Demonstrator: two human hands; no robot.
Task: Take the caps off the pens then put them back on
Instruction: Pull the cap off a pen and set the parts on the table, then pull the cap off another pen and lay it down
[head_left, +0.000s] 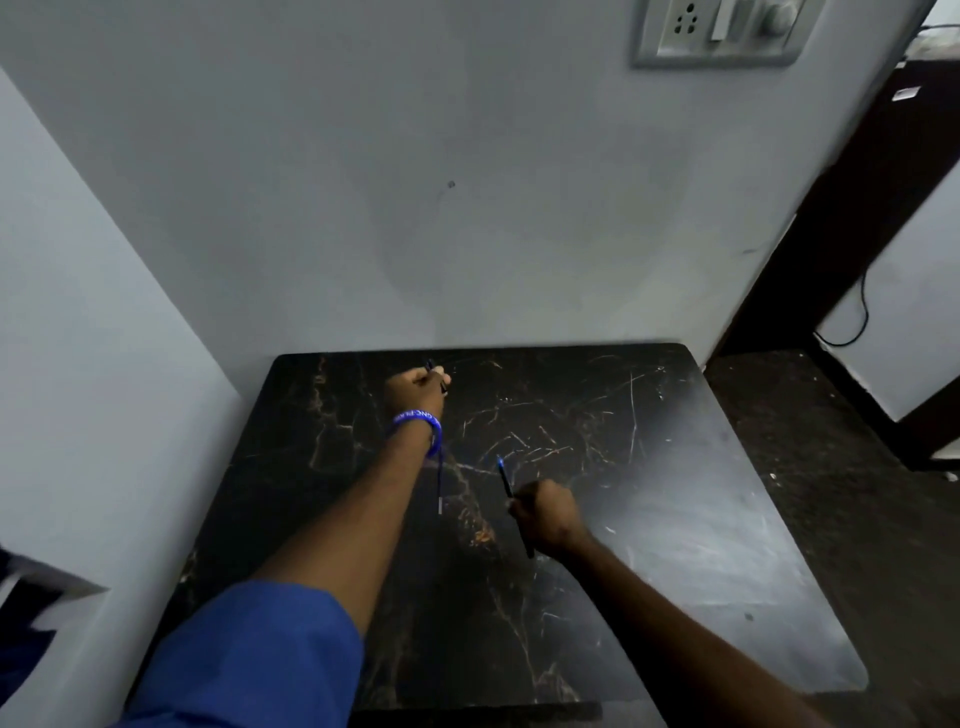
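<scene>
Dim, bluish light; soft glare on table (727, 519) right side; slight blur; wide-angle bending at edges.

I see the left hand (415, 387) closed around a dark pen (436, 375) near the far edge of the black marble table (649, 467). Nearer the table's middle, my right hand (545, 514) grips a blue-tipped pen (506, 483), tip pointing away.

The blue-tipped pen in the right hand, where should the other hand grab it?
Pinch the blue-tipped dark pen at its blue top end, coming from above. That end sticks up free past the right hand, whose fist covers the middle.
</scene>
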